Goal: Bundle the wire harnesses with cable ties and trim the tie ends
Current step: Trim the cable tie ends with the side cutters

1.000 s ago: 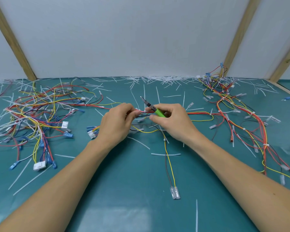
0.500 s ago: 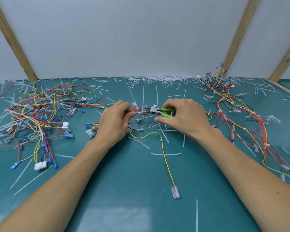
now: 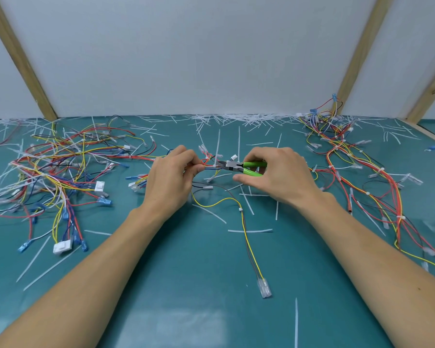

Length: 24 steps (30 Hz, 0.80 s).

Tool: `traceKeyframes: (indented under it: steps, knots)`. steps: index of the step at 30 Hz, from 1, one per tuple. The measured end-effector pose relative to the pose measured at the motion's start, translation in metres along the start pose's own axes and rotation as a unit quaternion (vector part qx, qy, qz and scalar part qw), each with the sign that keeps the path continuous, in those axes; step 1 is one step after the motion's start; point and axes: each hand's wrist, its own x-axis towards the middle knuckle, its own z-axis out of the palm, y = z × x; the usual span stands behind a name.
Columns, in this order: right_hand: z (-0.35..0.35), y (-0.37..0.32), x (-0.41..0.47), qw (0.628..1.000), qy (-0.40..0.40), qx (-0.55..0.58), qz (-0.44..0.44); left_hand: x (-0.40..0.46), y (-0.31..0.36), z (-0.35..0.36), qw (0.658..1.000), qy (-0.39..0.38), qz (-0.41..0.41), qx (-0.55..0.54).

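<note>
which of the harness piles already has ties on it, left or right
The right pile: small white cable ties cinch its wires at intervals along the run. The left pile is a loose, spread tangle.

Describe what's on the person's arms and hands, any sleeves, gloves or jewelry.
Both forearms are bare right to the bottom edge of the view, with no sleeves showing. The left hand and right hand wear no gloves, and no rings, watch or wristband can be seen.

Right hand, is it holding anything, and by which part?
The right hand holds the green-handled cutters by the green handles, metal nose pointing toward the wire bundle pinched in the left hand.
</note>
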Motion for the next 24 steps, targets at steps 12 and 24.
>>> traceKeyframes:
  steps: [12,24]
  knots:
    - [0.0012,-0.0027,-0.0007,1.0,0.003,-0.008,-0.011,-0.001,0.002,0.0011,0.999,0.005,0.029,0.011]
    - [0.0026,-0.0046,-0.0003,1.0,-0.023,-0.01,-0.002,-0.004,0.0024,0.0049,0.999,0.026,0.016,0.028]
